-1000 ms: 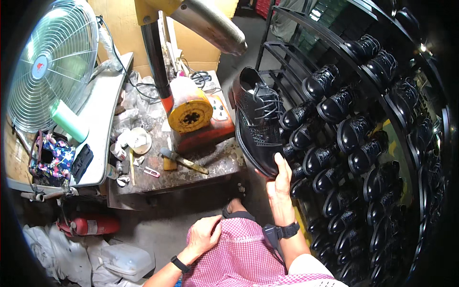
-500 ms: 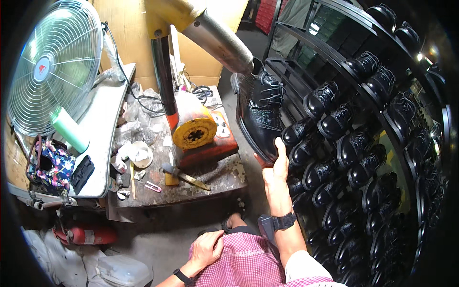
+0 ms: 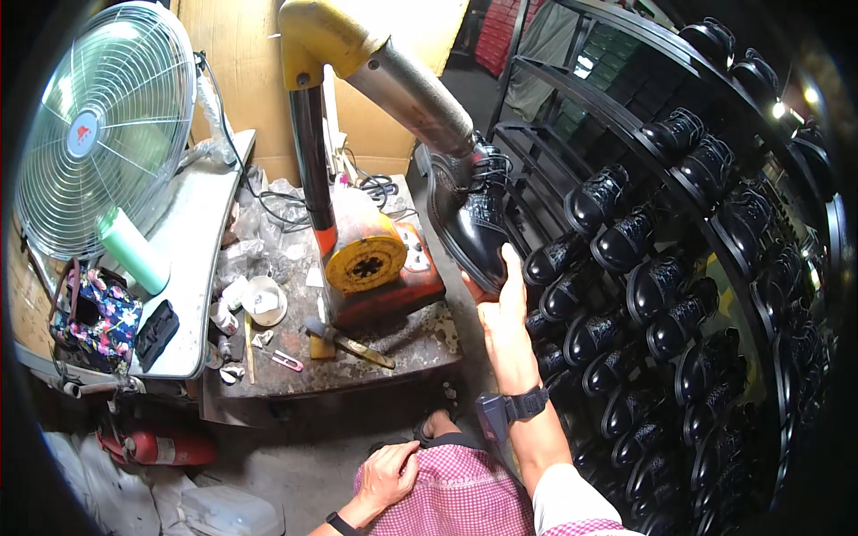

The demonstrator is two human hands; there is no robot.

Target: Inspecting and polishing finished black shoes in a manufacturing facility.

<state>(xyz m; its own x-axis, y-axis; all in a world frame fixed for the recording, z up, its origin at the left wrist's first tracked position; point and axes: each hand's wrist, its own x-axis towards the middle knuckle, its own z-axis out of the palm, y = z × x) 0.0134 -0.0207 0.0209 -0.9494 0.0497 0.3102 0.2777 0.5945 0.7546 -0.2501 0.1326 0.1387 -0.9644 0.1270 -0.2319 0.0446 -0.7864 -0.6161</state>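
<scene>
A shiny black lace-up dress shoe [image 3: 471,220] is gripped at its toe by my right hand [image 3: 506,313], thumb on the upper and fingers beneath the sole. Its opening is up against the end of a metal tube [image 3: 420,100], so whether the tube reaches inside is hidden. The tube slants down from a yellow elbow [image 3: 326,36] above an orange machine base [image 3: 380,299] with a yellow round cover. My left hand [image 3: 390,473] lies flat on the pink checked apron [image 3: 465,491] over my lap, holding nothing.
A rack [image 3: 572,89] at the right carries many black shoes [image 3: 660,288]. On the workbench [image 3: 295,380] lie a hammer [image 3: 353,344], a white cup [image 3: 264,300] and plastic bags. A large fan [image 3: 103,129] and a green bottle [image 3: 132,250] stand left, above a red fire extinguisher [image 3: 170,444].
My right hand has shifted the shoe slightly left and up, bringing its opening closer around the tube's end. My left hand stays on the apron.
</scene>
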